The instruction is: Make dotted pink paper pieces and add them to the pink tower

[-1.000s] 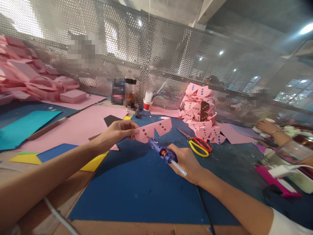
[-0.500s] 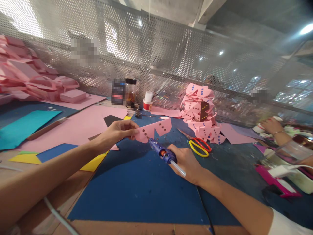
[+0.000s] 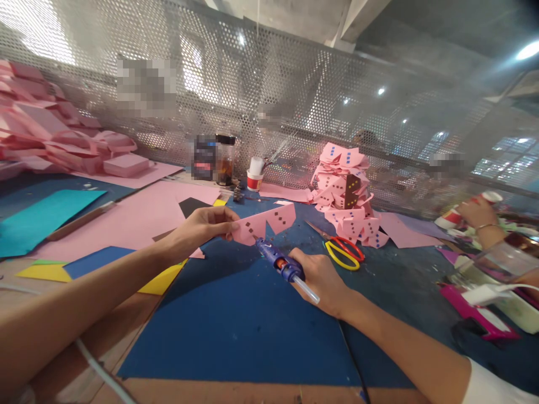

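Between thumb and fingers, my left hand (image 3: 214,223) pinches one end of a pink paper cutout (image 3: 252,224) with a V-shaped notch and small dark diamond marks. My right hand (image 3: 322,280) is wrapped around a blue glue gun (image 3: 278,261), a clear glue stick (image 3: 306,290) poking out of its back. The gun's nozzle is at the lower edge of the cutout, near the left hand; whether it touches is hard to tell. Red and yellow handled scissors (image 3: 343,251) lie beyond my right hand, beside a tall pile of marked pink cutouts (image 3: 343,191).
Under my hands is a dark blue sheet (image 3: 244,336). Pink boxes (image 3: 54,123) are heaped at the far left, near a teal sheet (image 3: 50,216). A jar (image 3: 226,160) and a paper cup (image 3: 254,179) stand at the back. On the right, another person's hand (image 3: 478,213) holds a cup.
My hands, the glue gun and the pink cutout have stayed nearly still. At the right, the other person's hand has shifted slightly, with the cup more visible.
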Demonstrator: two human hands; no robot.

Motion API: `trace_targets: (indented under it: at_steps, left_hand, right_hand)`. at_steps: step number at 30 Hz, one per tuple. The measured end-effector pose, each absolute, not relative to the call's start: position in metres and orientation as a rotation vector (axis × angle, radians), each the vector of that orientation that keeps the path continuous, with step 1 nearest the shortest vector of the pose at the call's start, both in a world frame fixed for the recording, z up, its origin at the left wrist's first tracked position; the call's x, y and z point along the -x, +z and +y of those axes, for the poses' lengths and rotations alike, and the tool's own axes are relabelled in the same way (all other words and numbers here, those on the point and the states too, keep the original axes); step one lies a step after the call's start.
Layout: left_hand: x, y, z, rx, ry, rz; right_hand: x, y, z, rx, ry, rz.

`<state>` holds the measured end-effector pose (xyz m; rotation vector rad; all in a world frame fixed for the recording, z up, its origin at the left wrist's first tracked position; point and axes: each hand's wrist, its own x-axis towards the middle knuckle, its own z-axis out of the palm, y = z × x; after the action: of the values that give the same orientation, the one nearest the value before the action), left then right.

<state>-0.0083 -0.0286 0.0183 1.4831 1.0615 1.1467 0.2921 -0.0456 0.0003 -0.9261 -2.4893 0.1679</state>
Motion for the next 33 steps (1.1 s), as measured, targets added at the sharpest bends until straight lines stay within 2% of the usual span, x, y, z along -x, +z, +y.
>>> trace_targets:
  at_steps: [33]
  left_hand:
    - [0.0082,0.0191,-0.0286,-1.464,1.165,1.052]
  right_hand:
    - [-0.2925,0.0016,-0.0473,0.939,0.146,-2.493]
